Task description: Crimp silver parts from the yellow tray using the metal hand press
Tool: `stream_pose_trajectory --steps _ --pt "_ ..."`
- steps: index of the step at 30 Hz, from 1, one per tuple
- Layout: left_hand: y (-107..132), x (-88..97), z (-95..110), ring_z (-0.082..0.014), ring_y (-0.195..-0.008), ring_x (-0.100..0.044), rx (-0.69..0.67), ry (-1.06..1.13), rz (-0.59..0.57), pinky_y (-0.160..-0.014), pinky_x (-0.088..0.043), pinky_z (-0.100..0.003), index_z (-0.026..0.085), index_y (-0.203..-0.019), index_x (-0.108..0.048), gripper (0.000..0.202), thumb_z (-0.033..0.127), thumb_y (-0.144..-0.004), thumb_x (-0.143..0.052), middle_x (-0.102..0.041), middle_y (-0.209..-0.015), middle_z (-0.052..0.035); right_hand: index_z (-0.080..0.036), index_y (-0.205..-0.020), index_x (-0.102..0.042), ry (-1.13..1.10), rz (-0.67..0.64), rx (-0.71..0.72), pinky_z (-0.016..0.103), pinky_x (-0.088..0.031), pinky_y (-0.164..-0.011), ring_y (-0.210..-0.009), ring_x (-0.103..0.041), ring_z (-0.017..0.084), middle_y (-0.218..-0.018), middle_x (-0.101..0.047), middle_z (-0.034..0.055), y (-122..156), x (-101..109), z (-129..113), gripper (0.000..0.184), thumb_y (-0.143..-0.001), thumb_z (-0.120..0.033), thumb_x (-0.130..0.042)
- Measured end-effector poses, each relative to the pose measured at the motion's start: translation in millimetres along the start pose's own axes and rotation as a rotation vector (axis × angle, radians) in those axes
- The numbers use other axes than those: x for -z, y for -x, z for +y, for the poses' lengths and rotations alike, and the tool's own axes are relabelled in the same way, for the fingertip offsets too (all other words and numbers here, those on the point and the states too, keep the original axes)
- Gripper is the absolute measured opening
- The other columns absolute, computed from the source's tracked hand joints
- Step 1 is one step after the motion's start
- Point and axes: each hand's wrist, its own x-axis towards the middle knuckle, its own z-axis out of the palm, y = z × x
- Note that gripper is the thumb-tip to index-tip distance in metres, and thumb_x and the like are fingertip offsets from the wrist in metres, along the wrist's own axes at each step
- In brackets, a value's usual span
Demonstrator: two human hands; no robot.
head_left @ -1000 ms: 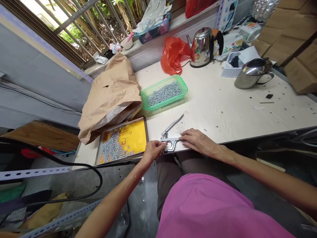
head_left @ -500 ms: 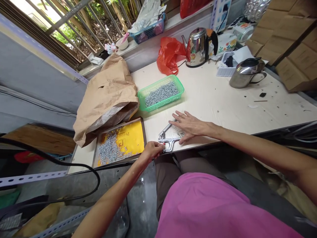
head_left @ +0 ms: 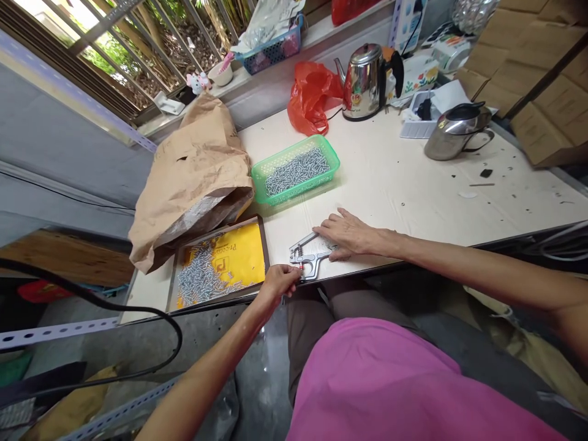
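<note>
A metal hand press tool (head_left: 305, 254) lies at the near edge of the pale table (head_left: 413, 184). My right hand (head_left: 349, 234) rests on its handles, fingers curled down over the upper lever. My left hand (head_left: 281, 280) pinches a small part at the tool's jaw, where a red spot shows. Left of it a framed tray (head_left: 219, 264) with a yellow sheet holds a heap of small metal pieces. Further back a green basket (head_left: 296, 168) is filled with similar metal pieces.
A crumpled brown paper bag (head_left: 193, 174) lies at the table's left. At the back stand a red plastic bag (head_left: 310, 97), a steel kettle (head_left: 365, 79) and a second kettle (head_left: 454, 131). Cardboard boxes (head_left: 542, 73) stand at the right. A black cable (head_left: 138, 343) loops below left.
My right hand went from the tool's lower handle up onto the upper lever and now presses it down. My left hand stays pinched at the jaw. The view shifted slightly.
</note>
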Motion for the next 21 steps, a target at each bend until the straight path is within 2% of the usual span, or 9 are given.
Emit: stream_pose_trajectory --steps 2,3,6,8,10,12,14,18,21 --pt "5 -0.7 0 -0.0096 -0.043 -0.046 -0.072 -0.150 0.079 -0.046 -0.035 -0.022 0.016 -0.065 -0.058 0.026 0.035 -0.082 -0.060 -0.049 -0.049 0.0032 -0.015 -0.122 -0.055 -0.039 0.031 0.010 0.047 -0.032 -0.097 -0.103 -0.054 0.028 -0.108 -0.063 0.0134 5 -2 -4 0.050 -0.080 -0.039 -0.070" --pt "7 -2.0 0 -0.0116 -0.050 -0.051 -0.153 -0.251 0.155 -0.051 -0.039 -0.023 0.015 -0.069 -0.060 0.025 0.036 -0.083 -0.060 -0.054 -0.055 0.0011 -0.014 -0.121 -0.055 -0.059 0.042 0.016 0.044 -0.034 -0.095 -0.102 -0.054 0.028 -0.108 -0.063 0.0132 7 -3 -5 0.048 -0.081 -0.036 -0.070" --pt "9 -9.9 8 -0.0199 -0.084 -0.060 -0.518 -0.556 0.391 -0.073 -0.048 -0.030 0.016 -0.095 -0.065 0.022 0.035 -0.084 -0.062 -0.065 -0.090 -0.0068 -0.012 -0.126 -0.052 -0.092 0.075 0.026 0.040 -0.037 -0.091 -0.101 -0.055 0.026 -0.110 -0.063 0.0146 10 -9 -9 0.051 -0.082 -0.030 -0.069" --pt "0 -15.4 18 -0.0250 -0.106 -0.056 -0.755 -0.706 0.421 -0.087 -0.047 -0.036 0.017 -0.115 -0.060 0.036 0.033 -0.082 -0.065 -0.062 -0.115 -0.0111 -0.011 -0.133 -0.047 -0.102 0.101 0.018 0.041 -0.036 -0.093 -0.103 -0.055 0.027 -0.112 -0.062 0.0156 10 -12 -9 0.058 -0.082 -0.029 -0.069" --pt "-14 -17.6 28 -0.0276 -0.117 -0.050 -0.913 -0.797 0.363 -0.096 -0.045 -0.040 0.017 -0.126 -0.053 0.051 0.032 -0.080 -0.068 -0.057 -0.128 -0.0135 -0.010 -0.139 -0.040 -0.110 0.113 -0.013 0.043 -0.036 -0.095 -0.106 -0.054 0.028 -0.115 -0.062 0.0166 9 -13 -9 0.067 -0.082 -0.030 -0.070" --pt "-29 -16.0 36 -0.0276 -0.114 -0.053 -0.986 -0.849 0.275 -0.096 -0.045 -0.041 0.017 -0.129 -0.051 0.055 0.035 -0.079 -0.068 -0.058 -0.127 -0.0139 -0.007 -0.141 -0.035 -0.108 0.103 -0.055 0.045 -0.037 -0.095 -0.108 -0.054 0.028 -0.118 -0.060 0.0184 9 -9 -8 0.076 -0.080 -0.035 -0.071" --pt "-42 -11.9 41 -0.0271 -0.104 -0.058 -1.024 -0.896 0.200 -0.090 -0.048 -0.040 0.018 -0.129 -0.052 0.055 0.041 -0.080 -0.064 -0.063 -0.118 -0.0128 -0.006 -0.139 -0.037 -0.087 0.082 -0.097 0.046 -0.040 -0.094 -0.109 -0.053 0.030 -0.120 -0.059 0.0201 9 -5 -8 0.081 -0.077 -0.042 -0.073" --pt "-69 -1.4 50 -0.0316 -0.096 -0.061 -1.116 -0.933 0.267 -0.084 -0.052 -0.042 0.021 -0.122 -0.059 0.057 0.053 -0.075 -0.059 -0.067 -0.108 -0.0135 -0.008 -0.113 -0.058 -0.020 0.067 -0.185 0.047 -0.047 -0.083 -0.105 -0.053 0.033 -0.113 -0.060 0.0166 5 -3 2 0.063 -0.073 -0.055 -0.071" --pt "-86 0.5 58 -0.0320 -0.085 -0.064 -1.180 -0.888 0.254 -0.078 -0.053 -0.045 0.029 -0.110 -0.065 0.048 0.056 -0.074 -0.052 -0.070 -0.098 -0.0098 -0.013 -0.101 -0.063 -0.037 0.075 -0.174 0.039 -0.050 -0.073 -0.103 -0.053 0.030 -0.109 -0.061 0.0127 1 -4 12 0.044 -0.079 -0.051 -0.066"
